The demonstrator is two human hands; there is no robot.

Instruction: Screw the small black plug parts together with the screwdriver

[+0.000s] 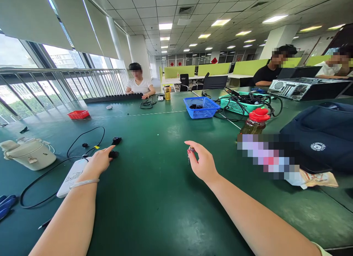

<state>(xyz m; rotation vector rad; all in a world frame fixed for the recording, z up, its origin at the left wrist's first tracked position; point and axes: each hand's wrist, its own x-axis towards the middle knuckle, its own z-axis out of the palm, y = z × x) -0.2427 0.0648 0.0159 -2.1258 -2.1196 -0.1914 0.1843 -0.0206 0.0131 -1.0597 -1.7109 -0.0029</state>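
Right hand (202,163) pinches small dark part (191,150) between thumb and fingers, above green table (154,197); left hand (99,159) fingertip presses black clip (113,154), fingers loosely curled.

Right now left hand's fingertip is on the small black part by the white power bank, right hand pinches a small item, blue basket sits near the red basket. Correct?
Not quite. In the head view the blue basket sits beside the teal basket; the red basket is far off on the other side. The left hand and right hand are as you say.
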